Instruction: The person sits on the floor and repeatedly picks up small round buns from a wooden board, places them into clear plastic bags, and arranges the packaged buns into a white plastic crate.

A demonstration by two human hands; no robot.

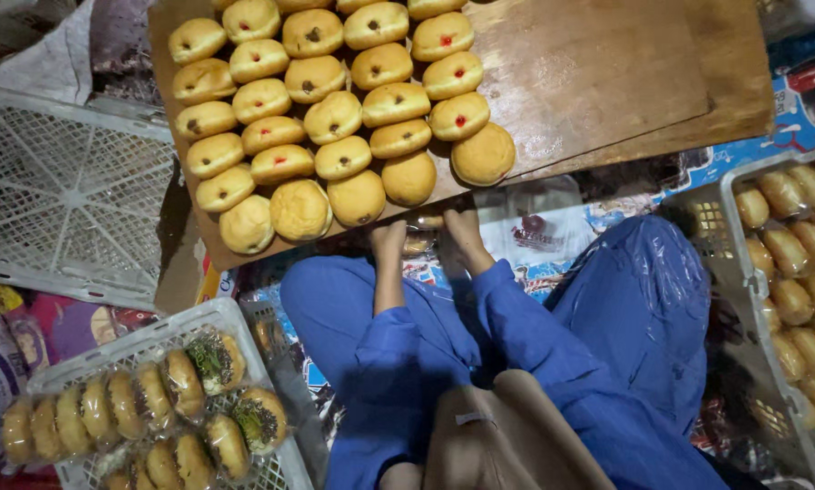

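Both hands reach under the near edge of a wooden board (607, 82). The left hand (390, 241) and the right hand (463, 227) lie close together, fingers hidden below the board, so I cannot tell whether either is clenched, loose or grasping anything. Something wrapped in clear plastic (423, 232) shows between them (too dim to name). The board's left half carries rows of filled buns (335, 113), some with red centres, others with dark ones, touching one another. Blue sleeves (385, 354) run back toward the camera. At lower left a white plastic crate (153, 338) holds bagged buns (144, 408); an empty white crate (63, 191) lies above it. On the right another crate (743, 263) holds wrapped golden buns (802, 263).
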